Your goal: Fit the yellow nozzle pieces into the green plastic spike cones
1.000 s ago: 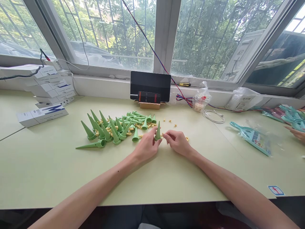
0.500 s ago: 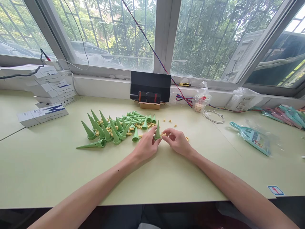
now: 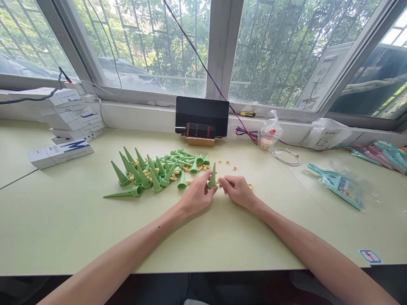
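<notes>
My left hand [image 3: 199,192] is closed around the base of a green plastic spike [image 3: 213,176], which stands point up on the table. Just right of it, my right hand [image 3: 237,189] pinches a small yellow plastic piece [image 3: 218,181] against the spike's side; the fingers hide most of that piece. To the left lies a pile of similar green spikes [image 3: 155,180], some upright, some on their sides, with small yellow pieces [image 3: 146,173] among them. One spike [image 3: 124,192] lies flat at the pile's near edge.
Beyond my hands, a phone [image 3: 200,130] leans on a dark tablet [image 3: 202,112]. White boxes [image 3: 60,153] are stacked at the left. On the right are a coiled white cable [image 3: 286,156], a teal dustpan [image 3: 340,186] and plastic bags [image 3: 269,133]. Loose yellow bits [image 3: 228,162] lie behind my right hand.
My right fingers have curled tighter around the small yellow piece beside the spike. My left hand keeps hold of the spike. The whole view has shifted slightly.
</notes>
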Demonstrator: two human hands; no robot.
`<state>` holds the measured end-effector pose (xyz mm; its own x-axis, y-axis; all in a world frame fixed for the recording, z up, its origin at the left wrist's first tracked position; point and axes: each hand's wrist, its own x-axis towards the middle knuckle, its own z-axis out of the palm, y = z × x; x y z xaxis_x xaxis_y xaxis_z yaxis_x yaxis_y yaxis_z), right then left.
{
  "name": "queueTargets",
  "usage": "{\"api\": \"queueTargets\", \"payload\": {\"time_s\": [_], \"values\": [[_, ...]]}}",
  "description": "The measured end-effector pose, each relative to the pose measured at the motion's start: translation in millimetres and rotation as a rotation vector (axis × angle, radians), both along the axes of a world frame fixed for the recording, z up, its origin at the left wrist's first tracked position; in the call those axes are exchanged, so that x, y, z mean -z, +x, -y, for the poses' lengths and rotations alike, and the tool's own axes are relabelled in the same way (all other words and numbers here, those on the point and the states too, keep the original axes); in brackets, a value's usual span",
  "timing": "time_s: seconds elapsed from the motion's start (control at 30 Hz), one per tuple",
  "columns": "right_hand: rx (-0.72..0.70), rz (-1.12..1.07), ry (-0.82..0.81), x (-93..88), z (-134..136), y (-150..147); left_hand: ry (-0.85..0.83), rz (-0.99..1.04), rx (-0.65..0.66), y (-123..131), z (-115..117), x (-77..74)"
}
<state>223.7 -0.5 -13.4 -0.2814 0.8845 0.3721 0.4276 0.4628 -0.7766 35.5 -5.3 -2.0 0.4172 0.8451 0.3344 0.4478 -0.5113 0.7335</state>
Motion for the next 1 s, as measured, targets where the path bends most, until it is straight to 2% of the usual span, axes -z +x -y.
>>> {"api": "queueTargets", "payload": {"time_s": [0.23,0.47,0.63,1.0], "values": [[0.017,0.012,-0.012,-4.2,2.7,-0.4,-0.078,0.094,0.035,1.6,-0.9,-2.2],[-0.015,-0.071,0.017,-2.7,1.3,1.4,-0.151,0.165,-0.043,0.5,-5.4,-2.6],[-0.056,-0.063,0.000,-1.2,0.3,2.4,-0.172,0.201,0.006,0.0,-6.1,-3.5],[-0.014,0.040,-0.030,-3.9,3.1,3.6,-0.222,0.213,0.046,0.6,-7.1,3.1]]}}
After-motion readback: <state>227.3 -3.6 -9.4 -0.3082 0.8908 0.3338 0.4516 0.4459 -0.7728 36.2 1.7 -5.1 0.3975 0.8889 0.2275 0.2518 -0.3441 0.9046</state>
